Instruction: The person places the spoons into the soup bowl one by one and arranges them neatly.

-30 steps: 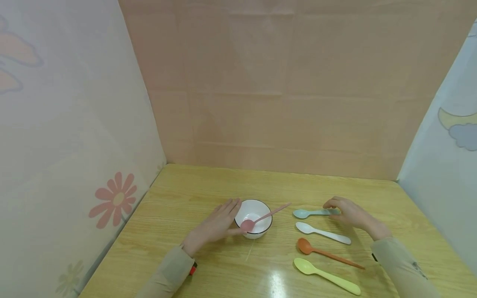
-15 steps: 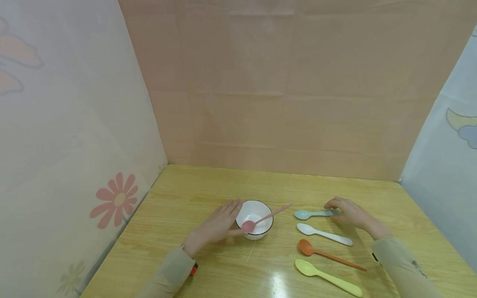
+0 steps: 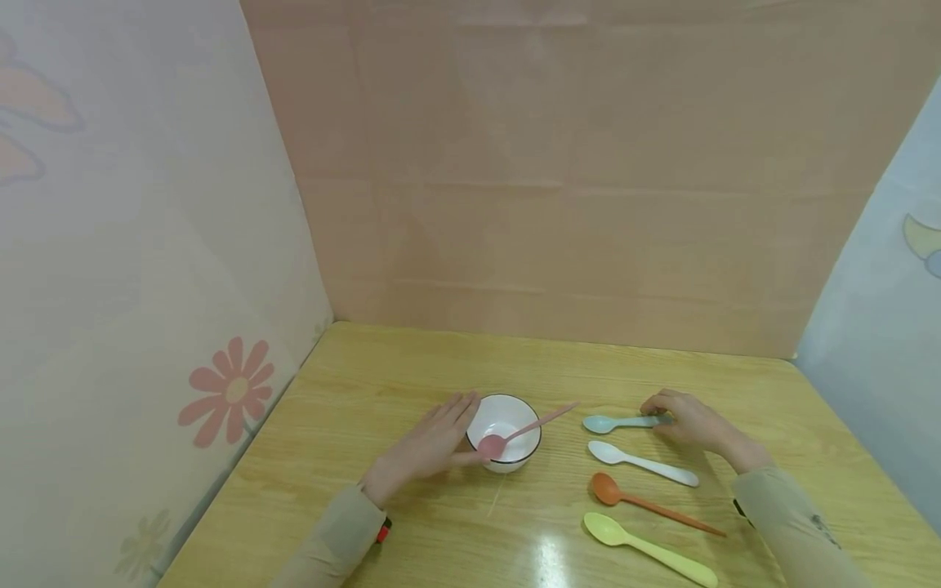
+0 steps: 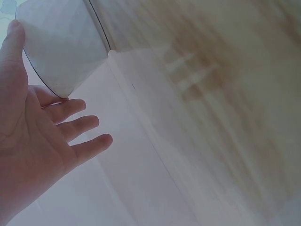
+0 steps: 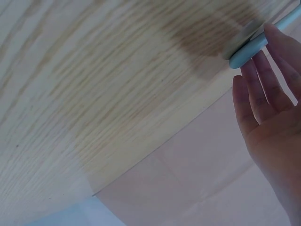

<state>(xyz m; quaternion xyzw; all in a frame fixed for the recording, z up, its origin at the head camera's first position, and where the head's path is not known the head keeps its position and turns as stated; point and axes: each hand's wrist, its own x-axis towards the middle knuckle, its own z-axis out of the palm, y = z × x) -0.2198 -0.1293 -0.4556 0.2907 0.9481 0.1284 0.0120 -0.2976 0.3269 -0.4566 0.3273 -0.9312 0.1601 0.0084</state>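
My left hand (image 3: 434, 441) holds the side of a white bowl (image 3: 503, 472) with a dark rim. Thumb and index finger span the bowl's wall (image 4: 66, 42) in the left wrist view, while the other fingers stand off it. A pink spoon (image 3: 535, 424) leans in the bowl, its handle sticking out over the right rim. On the right, my right hand (image 3: 694, 423) pinches the handle end of a light blue spoon (image 3: 625, 422). That handle (image 5: 249, 51) lies between thumb and fingers in the right wrist view, low over the table.
Below the light blue spoon lie a white spoon (image 3: 643, 463), an orange spoon (image 3: 654, 506) and a yellow spoon (image 3: 650, 549), roughly in a column. The wooden table (image 3: 412, 359) meets a pinkish back wall (image 3: 559, 245) and pale side panels.
The head view has shifted slightly, and the bowl and spoons appear a few pixels further right. Both hands keep the same hold.
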